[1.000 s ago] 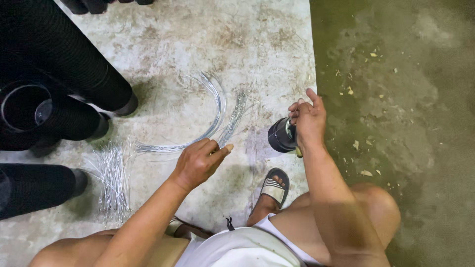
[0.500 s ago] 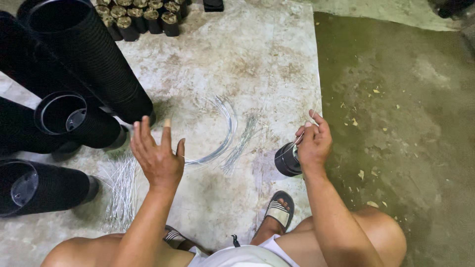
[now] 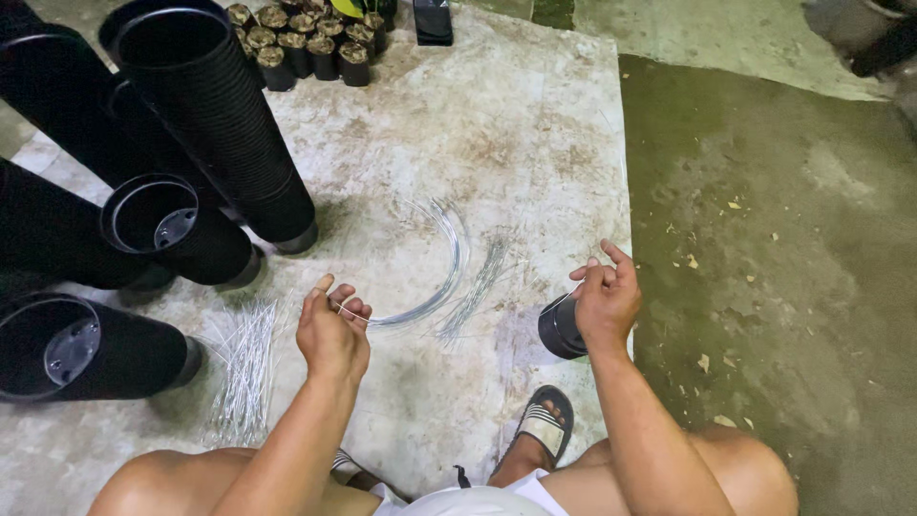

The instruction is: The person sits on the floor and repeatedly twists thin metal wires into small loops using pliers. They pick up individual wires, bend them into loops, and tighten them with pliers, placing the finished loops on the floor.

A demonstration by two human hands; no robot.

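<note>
Left hand: the left hand (image 3: 332, 334) hangs low over the pale board (image 3: 535, 124), fingers curled, pinching the near end of a thin curved wire (image 3: 447, 277) between thumb and forefinger.
Curved wire: a bundle of silvery wires bent in an arc lies on the board; its lower end runs to the left hand's fingertips, its upper end lies toward the middle of the board.
Right hand: the right hand (image 3: 604, 298) is closed loosely over the top of a small black pot (image 3: 562, 328), forefinger lifted, the other fingers bent at the rim. A fine wire seems to cross the pot's mouth, but it is too thin to be sure.
Small black pot: tilted on its side at the right edge of the board, just above the sandalled foot (image 3: 543, 425).
Straight wires: a loose heap of short straight wires (image 3: 245, 368) lies to the left of the left hand, and a second thinner spray (image 3: 478, 287) lies just right of the arc.
Pot stacks: long stacks of nested black pots (image 3: 215, 124) lie on their sides along the left, mouths turned toward the camera; they hem in the board's left side, near the short wires.
Filled pots: a cluster of small soil-filled pots (image 3: 306, 43) stands at the far edge.
Floor: bare green-grey concrete (image 3: 764, 268) with scattered leaf bits lies to the right of the board.
</note>
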